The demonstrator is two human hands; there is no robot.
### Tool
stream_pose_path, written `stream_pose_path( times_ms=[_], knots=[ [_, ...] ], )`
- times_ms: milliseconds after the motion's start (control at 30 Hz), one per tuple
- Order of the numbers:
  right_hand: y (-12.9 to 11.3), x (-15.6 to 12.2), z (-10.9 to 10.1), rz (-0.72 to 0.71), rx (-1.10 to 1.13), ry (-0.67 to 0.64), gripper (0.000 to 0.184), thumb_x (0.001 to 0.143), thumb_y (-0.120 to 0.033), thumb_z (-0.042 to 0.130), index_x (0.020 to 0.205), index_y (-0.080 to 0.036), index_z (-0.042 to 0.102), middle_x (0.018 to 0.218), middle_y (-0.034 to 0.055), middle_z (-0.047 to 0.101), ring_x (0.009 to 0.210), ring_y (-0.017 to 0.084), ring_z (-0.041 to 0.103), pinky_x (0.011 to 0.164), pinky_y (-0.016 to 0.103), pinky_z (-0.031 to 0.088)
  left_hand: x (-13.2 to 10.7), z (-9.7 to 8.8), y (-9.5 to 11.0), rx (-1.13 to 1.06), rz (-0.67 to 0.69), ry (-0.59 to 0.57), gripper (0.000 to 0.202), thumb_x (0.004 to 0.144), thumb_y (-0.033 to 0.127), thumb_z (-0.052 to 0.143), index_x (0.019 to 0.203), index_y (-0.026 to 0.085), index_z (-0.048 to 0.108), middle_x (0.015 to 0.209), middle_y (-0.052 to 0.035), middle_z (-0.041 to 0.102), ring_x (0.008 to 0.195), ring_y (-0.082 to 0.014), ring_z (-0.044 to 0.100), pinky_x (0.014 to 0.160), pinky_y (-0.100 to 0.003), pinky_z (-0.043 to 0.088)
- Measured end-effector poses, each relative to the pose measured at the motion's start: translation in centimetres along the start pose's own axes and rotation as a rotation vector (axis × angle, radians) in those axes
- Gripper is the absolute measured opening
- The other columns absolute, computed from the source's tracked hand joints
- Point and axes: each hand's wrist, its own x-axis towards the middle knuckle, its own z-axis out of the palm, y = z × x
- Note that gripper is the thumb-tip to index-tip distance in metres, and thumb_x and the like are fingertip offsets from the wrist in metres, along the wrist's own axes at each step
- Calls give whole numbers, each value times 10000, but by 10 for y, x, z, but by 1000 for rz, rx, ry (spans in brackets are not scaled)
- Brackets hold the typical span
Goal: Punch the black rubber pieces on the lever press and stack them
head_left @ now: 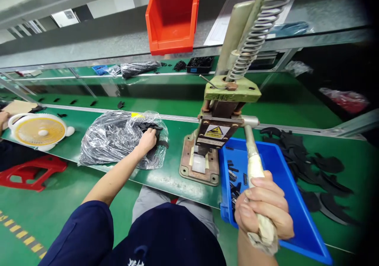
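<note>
Head: narrow gap between bag (108,139) and press (217,121)

The benchtop (174,149) is green through the centre. At 2 o'clock, the press plate (248,95) is olive green; toward 3, the warning label (217,131) shows a yellow-and-black triangle on white. At 4, the press handle (254,159) is wrapped in cream above a blue bin (276,159). Black pieces (296,155) lie between 3 and 4. At 9, the clear bag (103,139) encloses dark grey and black pieces; farther out, the fan (32,133) is white and amber. At 8, floor tape (21,233) is striped yellow and grey. At 12, the upper bin (171,44) is orange-red.
</note>
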Motion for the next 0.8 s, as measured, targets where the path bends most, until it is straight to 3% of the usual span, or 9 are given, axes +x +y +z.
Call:
stream_pose_path(
  times_ms=[133, 233, 400, 467, 567, 667, 800],
  knots=[
    [1, 0, -5, -12, 6, -17, 189, 699, -238, 694, 671, -237, 507, 734, -38, 639, 764, 220, 638, 886, 600, 539, -3, 6, -23, -203, -49, 133, 539, 858, 29, 381, 1377, 87, 515, 1153, -165, 645, 1068, -243, 635, 1011, -385, 493],
    [2, 0, -4, -18, 10, -29, 182, 698, -228, 690, 673, -231, 509, 742, -40, 644, 770, 218, 639, 877, 581, 544, -3, 8, -29, -393, -120, 209, 526, 824, 40, 468, 1339, 103, 559, 1186, -148, 672, 1115, -241, 633, 1067, -408, 471],
    [-2, 1, -1, 10, 2, -13, 173, 718, -224, 681, 680, -235, 513, 739, -33, 633, 775, 218, 633, 895, 588, 538, -1, 0, -12, -956, -537, 275, 395, 762, 102, 645, 1158, 101, 646, 991, -107, 730, 898, -203, 700, 906, -377, 567],
    [-3, 2, 0, 15, 5, -8, 176, 710, -215, 683, 679, -238, 511, 741, -35, 630, 780, 219, 629, 903, 591, 530, -1, -7, 3, -1256, -621, 203, 344, 751, 143, 691, 1091, 98, 657, 911, -86, 731, 815, -175, 704, 821, -330, 587],
    [-5, 4, 0, 24, 17, 3, 185, 694, -206, 686, 678, -236, 503, 723, -47, 614, 770, 208, 628, 905, 564, 526, -3, -18, 29, -1593, -566, 5, 239, 730, 148, 728, 958, 108, 669, 841, -59, 720, 775, -135, 700, 801, -261, 577],
    [-7, 4, 1, 28, -9, 13, 182, 718, -227, 676, 684, -235, 497, 700, -60, 593, 744, 188, 624, 894, 529, 536, -8, -24, 59, -1730, -507, -191, 196, 713, 118, 752, 870, 127, 636, 828, -44, 713, 788, -126, 710, 843, -256, 576],
    [-8, 3, 6, 47, -36, 35, 184, 765, -259, 654, 697, -235, 484, 708, -58, 574, 762, 173, 609, 916, 508, 534, -14, -21, 97, -1805, -456, -495, 343, 671, 119, 820, 928, 150, 595, 799, -26, 708, 778, -167, 730, 786, -336, 616]
  ],
)
